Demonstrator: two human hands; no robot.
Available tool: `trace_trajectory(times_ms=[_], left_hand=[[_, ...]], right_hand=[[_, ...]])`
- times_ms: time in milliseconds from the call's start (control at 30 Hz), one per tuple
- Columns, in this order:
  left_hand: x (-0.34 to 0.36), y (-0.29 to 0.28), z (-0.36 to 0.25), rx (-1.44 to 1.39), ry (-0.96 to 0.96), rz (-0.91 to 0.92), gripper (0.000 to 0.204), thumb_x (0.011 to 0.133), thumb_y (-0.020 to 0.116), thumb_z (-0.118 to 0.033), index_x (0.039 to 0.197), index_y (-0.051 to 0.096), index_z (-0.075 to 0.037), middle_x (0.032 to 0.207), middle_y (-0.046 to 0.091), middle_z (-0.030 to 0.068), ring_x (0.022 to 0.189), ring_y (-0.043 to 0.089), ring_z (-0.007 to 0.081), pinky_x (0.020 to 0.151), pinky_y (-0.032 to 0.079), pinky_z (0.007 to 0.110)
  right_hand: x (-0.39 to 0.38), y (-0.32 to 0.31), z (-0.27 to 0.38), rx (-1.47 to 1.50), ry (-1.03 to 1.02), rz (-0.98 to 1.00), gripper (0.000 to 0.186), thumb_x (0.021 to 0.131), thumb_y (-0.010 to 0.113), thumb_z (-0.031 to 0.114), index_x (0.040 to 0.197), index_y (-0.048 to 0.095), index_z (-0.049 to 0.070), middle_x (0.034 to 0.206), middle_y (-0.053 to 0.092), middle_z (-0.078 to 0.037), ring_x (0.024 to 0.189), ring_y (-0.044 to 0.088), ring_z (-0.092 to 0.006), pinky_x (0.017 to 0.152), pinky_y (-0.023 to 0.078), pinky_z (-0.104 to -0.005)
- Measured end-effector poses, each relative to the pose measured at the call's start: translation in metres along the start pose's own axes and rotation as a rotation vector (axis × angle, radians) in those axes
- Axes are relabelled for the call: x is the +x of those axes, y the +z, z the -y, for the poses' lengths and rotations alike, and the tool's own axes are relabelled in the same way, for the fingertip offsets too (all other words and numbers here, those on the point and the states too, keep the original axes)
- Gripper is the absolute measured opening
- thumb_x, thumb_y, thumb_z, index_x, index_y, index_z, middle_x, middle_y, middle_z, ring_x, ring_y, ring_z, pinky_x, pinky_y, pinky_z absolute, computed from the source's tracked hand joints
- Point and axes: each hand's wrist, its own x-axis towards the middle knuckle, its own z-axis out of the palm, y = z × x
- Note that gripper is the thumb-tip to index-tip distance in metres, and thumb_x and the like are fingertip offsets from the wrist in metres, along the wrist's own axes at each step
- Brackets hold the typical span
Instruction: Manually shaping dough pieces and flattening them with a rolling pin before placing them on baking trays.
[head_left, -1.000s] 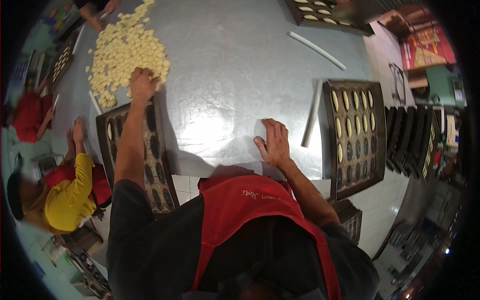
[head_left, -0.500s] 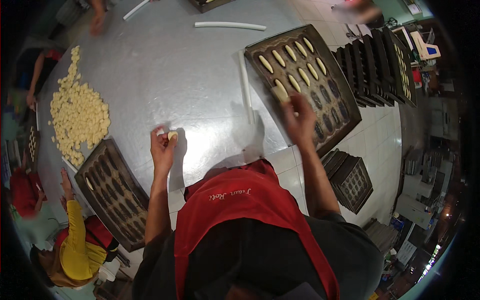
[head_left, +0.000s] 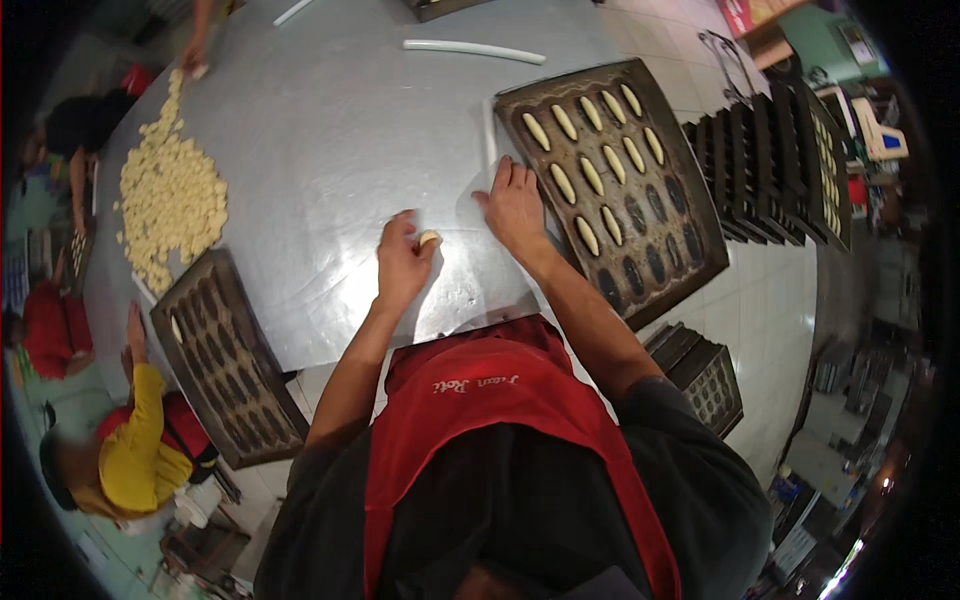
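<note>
My left hand (head_left: 403, 265) is over the near part of the metal table, its fingers closed on a small pale dough ball (head_left: 428, 239). To its right, my right hand (head_left: 517, 208) is on a slim white tube (head_left: 489, 130) lying along the left edge of a dark baking tray (head_left: 640, 285). Fingers and thumb close round the tube's near end, which they hide. Spindle-shaped dough pieces (head_left: 587, 235) fill the far hollows of that tray. Its nearer hollows hold no dough.
Dough balls (head_left: 172, 195) lie heaped at the table's left. A second tray (head_left: 235, 360) with one dough piece rests nearer me. Another white tube (head_left: 474, 51) lies farther back. Stacked trays (head_left: 770, 165) stand on the right. Co-workers are along the left; one hand (head_left: 195, 55) reaches the heap.
My right hand has left the tray and come onto the white tube. My left hand has moved right with the dough ball. Dough pieces now show in the tray's third row.
</note>
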Motion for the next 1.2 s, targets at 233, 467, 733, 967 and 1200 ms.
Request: trace_trajectory(times_ms=[233, 467, 733, 967, 1200], left_hand=[[-0.034, -0.028, 0.004, 0.551, 0.510, -0.031, 0.060, 0.102, 0.068, -0.018, 0.160, 0.054, -0.009, 0.165, 0.046, 0.0232, 0.149, 0.045, 0.0463, 0.121, 0.038, 0.057], [0.029, -0.040, 0.036, 0.753, 0.425, -0.012, 0.071, 0.111, 0.052, -0.032, 0.171, 0.032, 0.000, 0.177, 0.030, 0.0245, 0.164, 0.028, 0.0437, 0.133, 0.023, 0.057], [-0.085, -0.044, 0.041, 0.522, 0.399, 0.266, 0.073, 0.108, 0.059, -0.028, 0.168, 0.034, 0.004, 0.176, 0.036, 0.0197, 0.165, 0.029, 0.0366, 0.136, 0.019, 0.053], [-0.027, -0.037, 0.021, 0.129, 0.396, 0.171, 0.043, 0.099, 0.076, -0.017, 0.140, 0.071, -0.007, 0.137, 0.072, 0.0165, 0.123, 0.069, 0.0340, 0.103, 0.056, 0.044], [0.005, -0.042, 0.010, -0.203, -0.053, -0.072, 0.020, 0.105, 0.069, -0.013, 0.118, 0.079, -0.002, 0.100, 0.080, 0.0166, 0.091, 0.076, 0.0235, 0.085, 0.058, 0.038]], right_hand=[[-0.054, 0.007, 0.004, 0.194, -0.367, 0.132, 0.026, 0.090, 0.070, -0.001, 0.116, 0.070, 0.001, 0.113, 0.069, -0.018, 0.107, 0.065, -0.0415, 0.095, 0.054, -0.0487], [-0.003, 0.027, 0.033, 0.192, -0.539, 0.227, 0.028, 0.095, 0.070, 0.009, 0.122, 0.068, 0.004, 0.113, 0.068, -0.014, 0.108, 0.064, -0.0373, 0.096, 0.053, -0.0477], [-0.078, -0.008, 0.027, 0.269, -0.410, 0.439, 0.035, 0.091, 0.082, 0.017, 0.120, 0.069, 0.004, 0.114, 0.069, -0.015, 0.112, 0.064, -0.0370, 0.100, 0.052, -0.0487], [-0.058, -0.008, 0.039, 0.242, -0.422, 0.409, 0.025, 0.090, 0.082, 0.013, 0.110, 0.069, 0.006, 0.101, 0.071, -0.013, 0.102, 0.067, -0.0342, 0.092, 0.052, -0.0447], [-0.077, -0.001, 0.033, 0.168, -0.459, 0.325, 0.024, 0.090, 0.079, 0.010, 0.111, 0.068, 0.006, 0.102, 0.070, -0.013, 0.098, 0.065, -0.0360, 0.088, 0.050, -0.0497]])
